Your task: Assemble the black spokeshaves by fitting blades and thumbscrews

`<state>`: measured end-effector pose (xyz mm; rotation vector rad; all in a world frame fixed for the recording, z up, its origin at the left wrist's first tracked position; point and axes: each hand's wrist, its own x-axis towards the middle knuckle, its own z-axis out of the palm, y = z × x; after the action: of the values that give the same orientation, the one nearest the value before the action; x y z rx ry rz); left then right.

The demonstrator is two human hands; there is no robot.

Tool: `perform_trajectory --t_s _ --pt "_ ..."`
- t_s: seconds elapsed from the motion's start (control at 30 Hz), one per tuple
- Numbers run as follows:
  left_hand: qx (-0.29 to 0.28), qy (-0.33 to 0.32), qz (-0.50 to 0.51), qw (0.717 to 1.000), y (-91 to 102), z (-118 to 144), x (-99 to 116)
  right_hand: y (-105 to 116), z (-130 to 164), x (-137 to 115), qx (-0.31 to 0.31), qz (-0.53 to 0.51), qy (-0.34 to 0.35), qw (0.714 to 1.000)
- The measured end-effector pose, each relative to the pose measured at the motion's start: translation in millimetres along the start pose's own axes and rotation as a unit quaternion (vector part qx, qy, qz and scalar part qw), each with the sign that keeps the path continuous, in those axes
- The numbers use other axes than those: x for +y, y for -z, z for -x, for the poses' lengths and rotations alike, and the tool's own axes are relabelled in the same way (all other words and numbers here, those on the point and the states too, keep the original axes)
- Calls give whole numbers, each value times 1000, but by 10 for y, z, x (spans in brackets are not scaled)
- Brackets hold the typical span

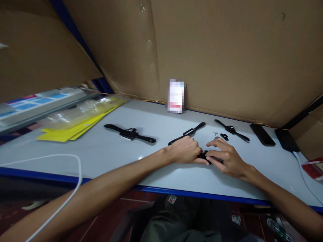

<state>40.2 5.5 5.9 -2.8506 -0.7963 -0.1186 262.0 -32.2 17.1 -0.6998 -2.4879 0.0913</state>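
Close to the table's front edge, my left hand is closed around a small black part, mostly hidden by the fingers. My right hand touches the same part with its thumb and fingertips; its index finger is stretched out above. Just beyond my left hand lies a black spokeshave body with an open slot in its middle. Past my right hand are a black cap piece and small silver screws. Another spokeshave rests behind them, and a spokeshave with its blade showing lies to the left.
A lit phone leans on the cardboard wall at the back. To the right are a dark phone and a black device with a white cable. Yellow sheets and clear plastic bags lie left. A white cable crosses the front edge.
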Motion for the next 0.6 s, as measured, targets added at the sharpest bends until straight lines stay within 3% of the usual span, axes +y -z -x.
perform_trajectory --t_s 0.37,0.6 --pt "24 1 24 999 -41 11 -6 -45 6 -6 8 7 -15 1000" --pt "-13 11 1 1000 -7 7 7 -104 8 -15 6 54 -59 997"
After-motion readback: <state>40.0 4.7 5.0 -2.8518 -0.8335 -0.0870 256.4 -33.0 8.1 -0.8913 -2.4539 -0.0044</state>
